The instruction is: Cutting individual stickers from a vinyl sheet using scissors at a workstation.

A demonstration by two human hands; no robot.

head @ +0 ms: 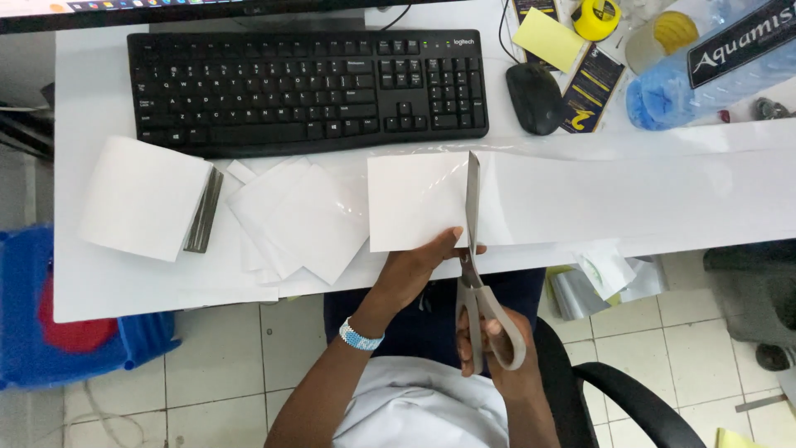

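1. The right hand (497, 348) is closed through the grey handles of the scissors (474, 249); their long axis runs almost straight away from the person, tips toward the keyboard (307, 87).
2. The blades sit in a long white sheet (597, 199) lying crosswise at the desk's (91, 290) front edge.
3. The left hand (419, 265) pinches the sheet just left of the blades; cut white squares (290, 220) lie further left.

Bright, even overhead light; glare on white desk (83, 91); sharp focus.
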